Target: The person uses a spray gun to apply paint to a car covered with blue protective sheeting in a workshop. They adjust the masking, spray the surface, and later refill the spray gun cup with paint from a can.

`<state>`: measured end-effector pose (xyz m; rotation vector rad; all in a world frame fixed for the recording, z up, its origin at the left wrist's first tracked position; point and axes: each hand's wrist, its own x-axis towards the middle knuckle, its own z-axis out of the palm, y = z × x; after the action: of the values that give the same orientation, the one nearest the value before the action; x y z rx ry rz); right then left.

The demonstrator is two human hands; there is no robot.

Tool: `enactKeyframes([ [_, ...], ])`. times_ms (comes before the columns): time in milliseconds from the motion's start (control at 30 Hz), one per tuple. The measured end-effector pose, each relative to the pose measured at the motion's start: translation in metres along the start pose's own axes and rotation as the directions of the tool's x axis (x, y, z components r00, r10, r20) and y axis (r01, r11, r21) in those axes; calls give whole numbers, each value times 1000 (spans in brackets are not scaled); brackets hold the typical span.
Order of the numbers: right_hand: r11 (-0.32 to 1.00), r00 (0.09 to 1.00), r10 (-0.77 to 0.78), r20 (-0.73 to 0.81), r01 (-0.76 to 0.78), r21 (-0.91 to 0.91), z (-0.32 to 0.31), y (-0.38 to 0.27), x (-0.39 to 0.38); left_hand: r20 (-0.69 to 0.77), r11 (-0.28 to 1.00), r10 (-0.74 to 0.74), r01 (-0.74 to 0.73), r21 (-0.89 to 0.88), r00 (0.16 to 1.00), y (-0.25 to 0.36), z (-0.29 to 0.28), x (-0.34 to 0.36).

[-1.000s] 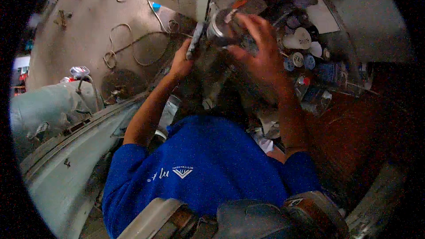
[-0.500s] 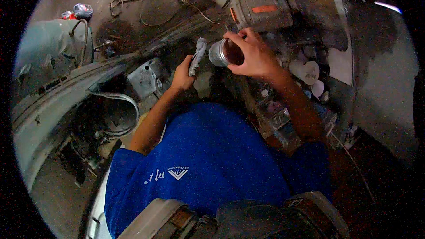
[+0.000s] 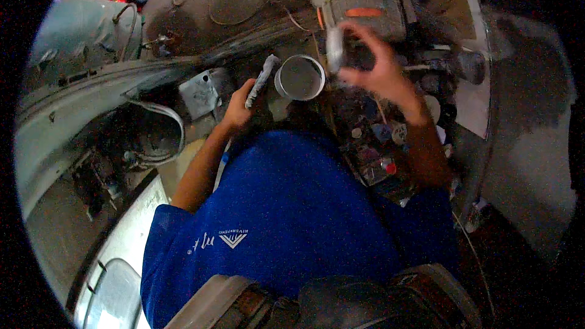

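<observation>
My left hand (image 3: 239, 107) is closed around the lower end of a long, thin, grey crusted thing (image 3: 263, 79), whose kind I cannot make out. Just right of it stands a round metal can (image 3: 300, 78) with its top uncovered, grey inside. Up and to the right of the can, my right hand (image 3: 381, 64) is raised, thumb and fingers curved around the edge of a silvery round lid (image 3: 334, 50). The lid is tilted nearly edge-on and smeared by motion, and it is apart from the can's rim.
A grey drum-like container (image 3: 365, 9) with orange patches lies beyond my right hand. Small jars and clutter (image 3: 381, 134) fill the area right of my body. At the left are a greenish tank (image 3: 82, 30) and a looped pale hose (image 3: 177, 125). A cable (image 3: 234, 21) trails over the floor.
My right hand has lifted the lid off the can and moved it up and right, uncovering the can's grey inside. My left hand keeps its grip on the crusted thing.
</observation>
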<state>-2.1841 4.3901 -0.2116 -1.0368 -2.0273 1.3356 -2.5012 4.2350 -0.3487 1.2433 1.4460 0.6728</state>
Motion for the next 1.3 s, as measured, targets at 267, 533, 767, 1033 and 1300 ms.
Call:
enactKeyframes([
  [267,979,694,-51,-718,-109,-174,24,229,63,-183,1000,-25,28,14,983,16,-64,-70],
  [533,901,692,-81,-717,-257,-350,52,270,44,-343,852,-524,471,-231,780,-58,-81,-167],
  [767,845,814,-58,-578,-268,-462,141,150,-14,-368,683,-712,471,-558,598,-190,-130,-251],
  [1033,737,736,671,91,-649,-189,391,137,-165,-70,311,-754,260,-914,653,-342,-208,-245],
  [1300,728,737,670,91,-629,-273,505,145,-253,-164,575,-722,452,-682,672,-456,-243,-189],
])
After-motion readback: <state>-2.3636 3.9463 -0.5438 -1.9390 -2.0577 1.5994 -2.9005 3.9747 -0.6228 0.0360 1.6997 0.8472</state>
